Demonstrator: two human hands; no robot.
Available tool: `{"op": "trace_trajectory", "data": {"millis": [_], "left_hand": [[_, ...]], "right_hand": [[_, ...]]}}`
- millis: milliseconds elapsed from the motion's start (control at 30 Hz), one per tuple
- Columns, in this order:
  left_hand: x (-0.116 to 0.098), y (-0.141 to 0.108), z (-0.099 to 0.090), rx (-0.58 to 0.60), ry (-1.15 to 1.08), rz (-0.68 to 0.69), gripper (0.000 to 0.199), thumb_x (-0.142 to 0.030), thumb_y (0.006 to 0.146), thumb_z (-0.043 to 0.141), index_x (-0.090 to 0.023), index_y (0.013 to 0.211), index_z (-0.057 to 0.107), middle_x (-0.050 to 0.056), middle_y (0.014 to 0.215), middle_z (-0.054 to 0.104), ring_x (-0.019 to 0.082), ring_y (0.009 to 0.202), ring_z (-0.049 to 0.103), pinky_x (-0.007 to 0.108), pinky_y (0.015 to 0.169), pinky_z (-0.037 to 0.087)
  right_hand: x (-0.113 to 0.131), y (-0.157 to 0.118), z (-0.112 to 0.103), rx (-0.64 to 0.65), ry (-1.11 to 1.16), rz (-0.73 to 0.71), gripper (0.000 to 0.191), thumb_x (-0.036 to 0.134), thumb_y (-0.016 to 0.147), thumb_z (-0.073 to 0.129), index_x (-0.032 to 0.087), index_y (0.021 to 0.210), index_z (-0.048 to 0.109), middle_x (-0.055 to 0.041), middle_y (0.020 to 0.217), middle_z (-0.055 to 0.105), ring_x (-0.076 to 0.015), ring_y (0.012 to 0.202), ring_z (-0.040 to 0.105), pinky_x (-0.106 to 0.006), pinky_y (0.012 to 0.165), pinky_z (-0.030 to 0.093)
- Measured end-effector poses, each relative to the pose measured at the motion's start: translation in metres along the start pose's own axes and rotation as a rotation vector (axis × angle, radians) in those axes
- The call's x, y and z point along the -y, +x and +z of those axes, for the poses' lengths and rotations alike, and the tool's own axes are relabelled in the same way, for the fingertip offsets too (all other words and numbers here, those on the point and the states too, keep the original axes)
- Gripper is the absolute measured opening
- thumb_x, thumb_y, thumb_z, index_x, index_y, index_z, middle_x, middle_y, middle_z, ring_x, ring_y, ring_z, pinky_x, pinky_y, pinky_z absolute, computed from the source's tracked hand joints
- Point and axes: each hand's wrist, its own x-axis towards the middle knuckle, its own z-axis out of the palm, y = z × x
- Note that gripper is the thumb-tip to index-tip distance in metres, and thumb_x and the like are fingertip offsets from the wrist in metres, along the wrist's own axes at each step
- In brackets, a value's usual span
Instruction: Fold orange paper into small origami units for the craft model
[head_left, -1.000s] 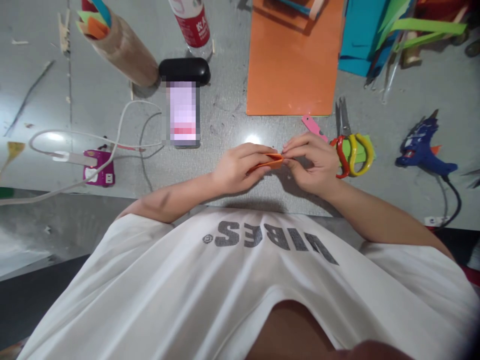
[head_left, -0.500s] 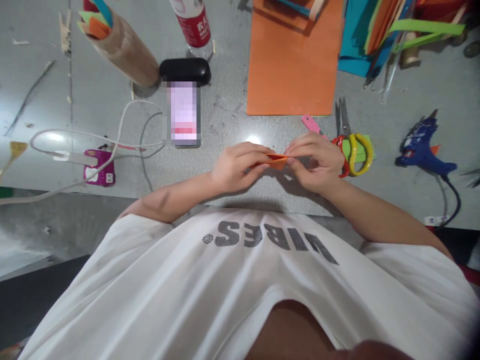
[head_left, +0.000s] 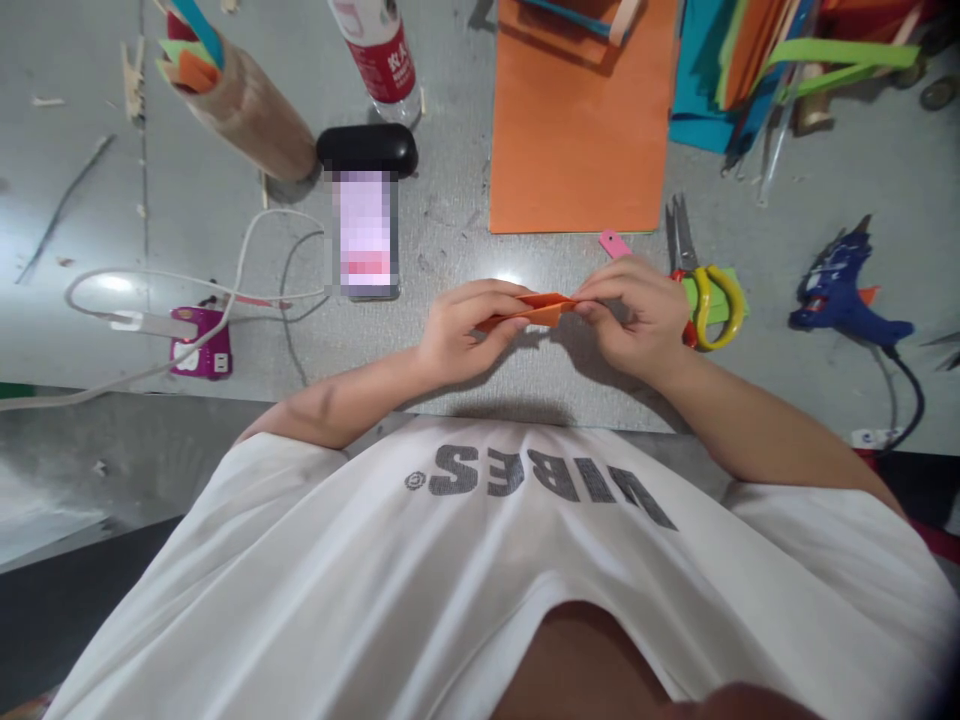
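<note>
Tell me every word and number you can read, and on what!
"IBES": dark upside-down letters on the white cloth T-shirt; the creased letter before them may be V.
Round mark beside "IBES": too small.
Clear plastic bottle with a red label: white characters too blurred.
Rectangular phone with a pinkish screen: pixelated, unreadable.
White rectangular tag, right: too small.
No readable numbers.

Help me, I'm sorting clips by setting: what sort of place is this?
Probably a craft workspace, whether home or workshop I can't tell: scissors, what looks like a glue gun and orange sheets lie on the grey table.
</note>
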Motion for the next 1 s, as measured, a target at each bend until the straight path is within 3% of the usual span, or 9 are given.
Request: {"op": "trace_trajectory", "data": {"millis": [133, 400, 633, 767, 867, 1000], "left_hand": [[-0.003, 0.0, 0.002, -0.015, -0.037, -0.039, 0.015, -0.037, 0.119, 0.081, -0.029, 0.127, 0.091, 0.009, 0.129, 0.096, 0.024, 0.115, 0.094, 0.04, 0.102, 0.076], [-0.005, -0.001, 0.002, -0.043, -0.012, -0.141, 0.026, -0.049, 0.12, 0.081, -0.025, 0.118, 0.091, 0.011, 0.125, 0.096, 0.023, 0.111, 0.094, 0.04, 0.101, 0.076], [-0.004, -0.001, 0.004, -0.061, 0.048, -0.093, 0.025, -0.047, 0.121, 0.079, -0.026, 0.118, 0.091, 0.009, 0.121, 0.096, 0.022, 0.106, 0.093, 0.038, 0.096, 0.076], [-0.005, 0.001, 0.003, -0.077, 0.05, -0.056, 0.021, -0.043, 0.121, 0.08, -0.026, 0.119, 0.091, 0.009, 0.122, 0.096, 0.022, 0.107, 0.093, 0.038, 0.096, 0.076], [-0.007, 0.002, 0.001, -0.106, 0.034, -0.044, 0.015, -0.039, 0.12, 0.081, -0.026, 0.12, 0.089, 0.009, 0.123, 0.096, 0.023, 0.109, 0.094, 0.038, 0.097, 0.076], [-0.007, 0.003, 0.0, -0.116, -0.008, -0.023, 0.013, -0.038, 0.119, 0.083, -0.027, 0.124, 0.088, 0.01, 0.126, 0.095, 0.024, 0.113, 0.094, 0.039, 0.099, 0.076]], "right_hand": [[0.0, -0.003, 0.004, -0.021, -0.033, -0.02, 0.037, 0.061, 0.12, 0.072, 0.035, 0.099, 0.086, -0.003, 0.086, 0.083, -0.0268, 0.077, 0.078, -0.051, 0.076, 0.064], [-0.003, -0.001, 0.003, -0.012, 0.001, -0.151, 0.014, 0.044, 0.121, 0.072, 0.036, 0.119, 0.083, -0.0023, 0.1, 0.086, -0.0283, 0.09, 0.081, -0.049, 0.082, 0.064], [-0.007, -0.006, 0.009, -0.064, -0.148, -0.123, 0.046, 0.06, 0.126, 0.056, 0.031, 0.097, 0.076, -0.004, 0.084, 0.08, -0.0258, 0.079, 0.078, -0.046, 0.074, 0.063], [-0.003, -0.002, 0.005, -0.079, -0.066, -0.165, 0.026, 0.045, 0.125, 0.064, 0.03, 0.11, 0.078, -0.0029, 0.093, 0.085, -0.0246, 0.086, 0.082, -0.044, 0.078, 0.065], [-0.002, 0.002, 0.003, -0.138, -0.022, -0.149, 0.021, 0.048, 0.123, 0.065, 0.033, 0.12, 0.079, -0.0045, 0.098, 0.086, -0.027, 0.09, 0.083, -0.049, 0.082, 0.067], [-0.002, 0.005, 0.005, -0.168, -0.001, -0.236, 0.013, 0.045, 0.115, 0.079, 0.036, 0.123, 0.077, -0.0044, 0.102, 0.088, -0.028, 0.091, 0.084, -0.05, 0.081, 0.069]]}}
